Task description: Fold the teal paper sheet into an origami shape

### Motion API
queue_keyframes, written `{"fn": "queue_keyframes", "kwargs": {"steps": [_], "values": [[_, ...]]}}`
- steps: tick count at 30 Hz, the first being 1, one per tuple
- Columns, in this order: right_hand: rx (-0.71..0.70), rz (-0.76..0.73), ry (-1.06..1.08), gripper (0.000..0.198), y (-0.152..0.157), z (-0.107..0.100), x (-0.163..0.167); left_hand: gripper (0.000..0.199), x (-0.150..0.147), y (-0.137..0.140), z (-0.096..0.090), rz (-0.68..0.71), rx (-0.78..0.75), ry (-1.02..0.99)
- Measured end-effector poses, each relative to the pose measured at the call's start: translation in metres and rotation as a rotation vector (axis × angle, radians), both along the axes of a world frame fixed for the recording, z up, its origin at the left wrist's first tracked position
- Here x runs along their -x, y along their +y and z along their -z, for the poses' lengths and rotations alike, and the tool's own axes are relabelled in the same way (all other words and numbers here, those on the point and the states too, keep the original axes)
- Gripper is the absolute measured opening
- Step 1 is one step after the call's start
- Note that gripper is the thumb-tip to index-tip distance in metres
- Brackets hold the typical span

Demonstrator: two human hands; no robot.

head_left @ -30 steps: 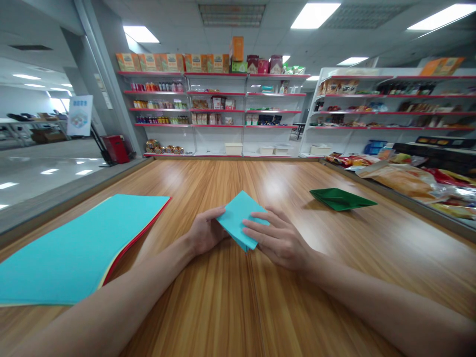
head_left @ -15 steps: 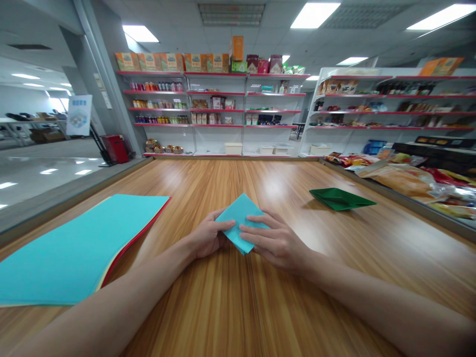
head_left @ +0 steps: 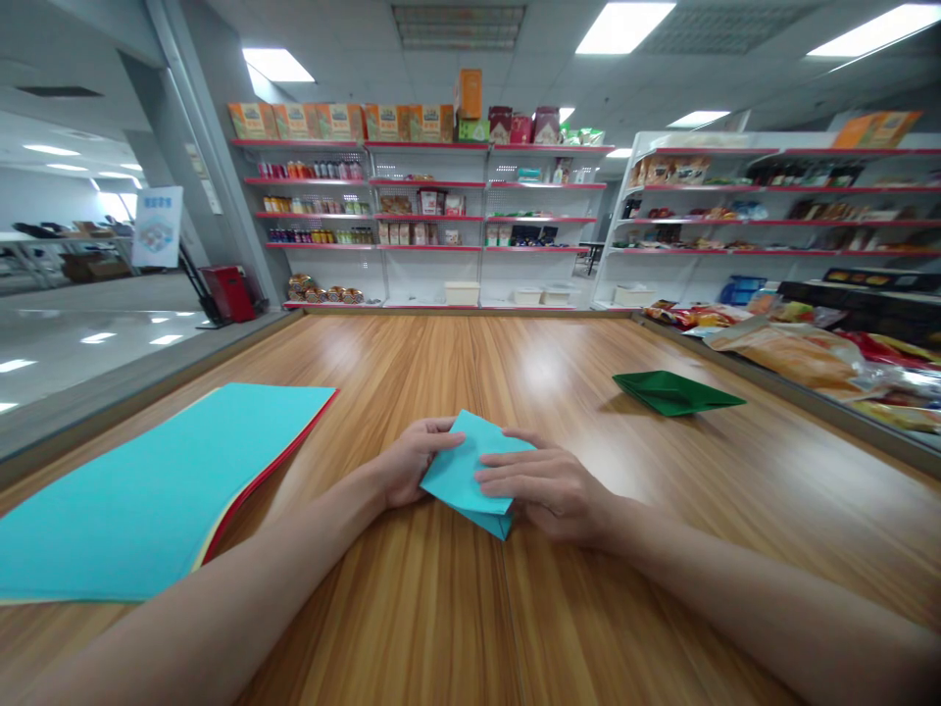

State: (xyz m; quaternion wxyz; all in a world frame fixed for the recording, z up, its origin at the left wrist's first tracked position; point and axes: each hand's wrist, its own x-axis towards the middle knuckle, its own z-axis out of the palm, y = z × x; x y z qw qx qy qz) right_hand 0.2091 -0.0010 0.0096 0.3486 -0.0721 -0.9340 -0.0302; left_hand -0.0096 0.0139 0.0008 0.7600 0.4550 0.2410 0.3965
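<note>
Folded blue paper (head_left: 460,476) held over a wooden table (head_left: 412,618)

The folded blue paper was mid-scene, with a second layer opening below its near edge. The left hand (head_left: 408,466) pinched its left side, thumb on top and the other fingers partly hidden. The right hand (head_left: 559,490) had its fingers laid across the right part of the paper; its thumb was out of sight, so whether it pinched could not be told. On the left lay a stack of coloured sheets (head_left: 169,480), blue uppermost, red showing along the right edge. A green folded paper (head_left: 672,393) sat farther off to the right.
</note>
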Motion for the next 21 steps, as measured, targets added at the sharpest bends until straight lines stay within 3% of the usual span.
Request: {"fn": "queue_keyframes", "kwargs": {"steps": [10, 15, 21], "values": [[0.011, 0.013, -0.263, 0.039, -0.0022, -0.0045, 0.0030, 0.032, -0.0018, -0.0002, 0.0050, -0.075, -0.043, 0.095], [0.059, 0.010, -0.234, 0.039, -0.0025, -0.0022, 0.0040, 0.028, -0.0029, 0.0017, 0.0060, -0.120, -0.031, 0.117], [0.197, 0.044, -0.050, 0.026, -0.0031, 0.0047, 0.0048, 0.033, -0.0040, -0.0017, 0.0035, -0.048, -0.054, 0.069]]}}
